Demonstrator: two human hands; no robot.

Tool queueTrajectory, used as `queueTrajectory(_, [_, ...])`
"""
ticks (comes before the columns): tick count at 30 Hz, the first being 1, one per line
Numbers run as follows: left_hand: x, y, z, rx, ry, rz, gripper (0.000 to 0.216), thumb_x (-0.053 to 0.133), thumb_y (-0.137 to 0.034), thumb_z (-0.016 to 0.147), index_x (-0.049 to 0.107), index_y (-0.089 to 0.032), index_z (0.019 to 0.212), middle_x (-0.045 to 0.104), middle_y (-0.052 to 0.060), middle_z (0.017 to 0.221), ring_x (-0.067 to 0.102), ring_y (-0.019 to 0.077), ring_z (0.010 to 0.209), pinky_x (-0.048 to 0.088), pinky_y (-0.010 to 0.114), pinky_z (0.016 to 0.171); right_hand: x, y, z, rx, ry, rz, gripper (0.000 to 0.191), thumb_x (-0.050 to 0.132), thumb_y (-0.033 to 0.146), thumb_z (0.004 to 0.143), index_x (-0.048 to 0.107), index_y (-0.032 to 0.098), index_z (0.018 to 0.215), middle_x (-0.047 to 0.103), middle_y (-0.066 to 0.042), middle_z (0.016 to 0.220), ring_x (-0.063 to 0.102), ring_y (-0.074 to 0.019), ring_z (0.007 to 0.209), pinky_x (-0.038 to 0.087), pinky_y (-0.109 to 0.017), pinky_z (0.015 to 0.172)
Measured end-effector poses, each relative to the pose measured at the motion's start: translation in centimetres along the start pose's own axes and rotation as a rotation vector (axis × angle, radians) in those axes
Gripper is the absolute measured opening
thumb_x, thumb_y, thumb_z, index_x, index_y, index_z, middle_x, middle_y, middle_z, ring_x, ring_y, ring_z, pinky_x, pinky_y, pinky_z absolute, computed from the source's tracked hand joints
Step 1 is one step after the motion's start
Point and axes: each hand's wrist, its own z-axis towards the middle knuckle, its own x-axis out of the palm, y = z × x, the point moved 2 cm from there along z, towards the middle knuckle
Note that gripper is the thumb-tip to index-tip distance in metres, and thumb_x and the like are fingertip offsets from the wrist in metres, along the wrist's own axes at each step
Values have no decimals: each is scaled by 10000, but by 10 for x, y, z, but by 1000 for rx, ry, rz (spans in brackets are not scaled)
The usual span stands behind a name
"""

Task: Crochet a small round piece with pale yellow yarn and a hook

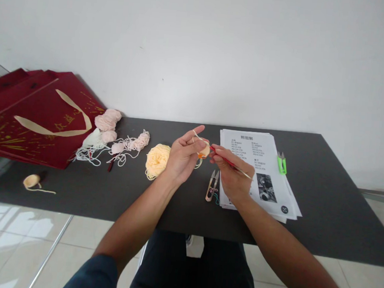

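My left hand [187, 155] pinches a small pale-yellow crochet piece [205, 151] with a bit of orange on it. A strand of yarn runs over its raised index finger. In my right hand [231, 171] is a red crochet hook [226, 159], its tip at the piece's right side. Just left of my left hand sits a ball of yellow yarn [157, 160]. Below and between the hands lies a pair of thread snips [212, 186] on the dark table. Printed sheets [248, 167] lie partly under my right hand.
Green-handled snips [281, 163] rest at the sheets' right edge. Pink yarn [108, 120], white yarn [93, 140] and a tangled pink skein [141, 140] lie left of the yellow ball. Dark-red gift bags [43, 117] occupy the far left, a small crocheted cup shape [32, 181] below them. A wall stands behind the table [313, 181].
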Motion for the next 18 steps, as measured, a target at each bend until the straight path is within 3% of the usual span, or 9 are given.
queueTrajectory(3, [-1, 1, 0, -13, -16, 43, 550, 921, -137, 648, 742, -131, 1168, 777, 13, 795, 670, 87, 664, 519, 235, 705, 1, -1, 9, 237, -40, 244, 86, 800, 289, 891, 816, 299, 975, 842, -10, 995, 758, -149, 776, 650, -312, 706])
queueTrajectory(5, [-2, 3, 1, -6, -18, 95, 567, 913, -124, 637, 738, -138, 1177, 771, 1, 788, 653, 78, 645, 502, 229, 683, 0, 1, 16, 298, -65, 330, 76, 842, 289, 851, 793, 269, 906, 827, 0, 924, 728, -119, 729, 614, -262, 665])
queueTrajectory(11, [-5, 4, 1, 34, 20, 261, 602, 865, -118, 652, 717, -163, 1234, 737, -34, 755, 597, 70, 606, 463, 232, 633, -5, 5, 24, 255, -33, 329, 169, 878, 297, 809, 720, 254, 854, 788, 18, 869, 662, -99, 689, 529, -246, 624])
queueTrajectory(18, [-6, 3, 1, 36, 27, 289, 615, 862, -136, 653, 712, -160, 1248, 733, -27, 756, 598, 81, 616, 466, 241, 631, -8, 4, 24, 222, -22, 264, 204, 853, 349, 830, 674, 261, 873, 764, 23, 884, 639, -105, 681, 510, -271, 625])
